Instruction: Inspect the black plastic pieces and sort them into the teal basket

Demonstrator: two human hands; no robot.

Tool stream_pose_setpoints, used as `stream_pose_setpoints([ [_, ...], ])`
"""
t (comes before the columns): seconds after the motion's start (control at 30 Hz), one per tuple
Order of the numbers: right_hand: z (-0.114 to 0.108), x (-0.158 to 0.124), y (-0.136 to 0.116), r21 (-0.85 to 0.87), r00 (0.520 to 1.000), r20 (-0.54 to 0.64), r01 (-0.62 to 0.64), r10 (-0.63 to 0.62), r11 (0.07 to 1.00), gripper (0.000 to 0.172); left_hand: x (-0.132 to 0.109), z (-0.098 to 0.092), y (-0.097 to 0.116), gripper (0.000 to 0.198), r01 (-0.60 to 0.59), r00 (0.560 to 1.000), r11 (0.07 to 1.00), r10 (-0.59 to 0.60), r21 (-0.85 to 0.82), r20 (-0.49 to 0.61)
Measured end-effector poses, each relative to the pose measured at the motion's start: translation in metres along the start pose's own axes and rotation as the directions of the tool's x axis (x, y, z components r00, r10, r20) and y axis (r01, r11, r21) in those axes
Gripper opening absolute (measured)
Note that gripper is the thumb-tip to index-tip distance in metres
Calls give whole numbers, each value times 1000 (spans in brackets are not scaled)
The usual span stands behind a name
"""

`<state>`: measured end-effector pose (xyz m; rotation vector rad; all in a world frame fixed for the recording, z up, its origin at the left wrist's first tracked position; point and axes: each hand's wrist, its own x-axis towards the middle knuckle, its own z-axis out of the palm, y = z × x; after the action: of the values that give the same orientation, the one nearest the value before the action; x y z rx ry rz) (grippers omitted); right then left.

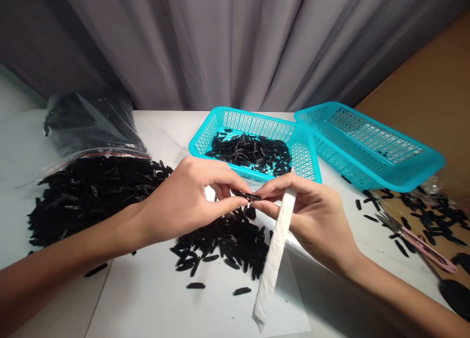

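The left hand (185, 201) and right hand (310, 215) meet over the table, and the left thumb and forefinger pinch a small black elongated piece (247, 196) in a narrow grip. The fingertips partly hide the piece, so its exact shape and material are hard to make out. The right fingers (270, 187) curl narrowly around a long folded white strip (274, 252) and reach toward the piece, but whether they touch it cannot be told. The strip slants down across a white sheet (147, 304), which bears a loose pile of black pieces (223, 250), partly hidden beneath the hands. The left forearm crosses in front of a larger black heap (91, 198) beside a clear zip bag (90, 125), whose dark contents blur behind the plastic. Ahead, a teal plastic basket (205, 142) holds more black pieces, its near rim blocked by the hands. A second teal basket (404, 169) stands just beside it. To the right, pink-handled scissors (429, 245) lie among scattered pieces, and a dark object (455, 294) is cut off by the frame.
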<state>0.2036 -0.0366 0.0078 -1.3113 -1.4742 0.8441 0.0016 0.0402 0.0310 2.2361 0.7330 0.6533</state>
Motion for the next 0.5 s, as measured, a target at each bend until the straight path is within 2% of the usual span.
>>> stream_pose_setpoints([
  [0.5, -2, 1, 0, -117, 1000, -4, 28, -29, 993, 6, 1, -1, -1, 5, -12, 1000, 1000, 12, 17, -19],
])
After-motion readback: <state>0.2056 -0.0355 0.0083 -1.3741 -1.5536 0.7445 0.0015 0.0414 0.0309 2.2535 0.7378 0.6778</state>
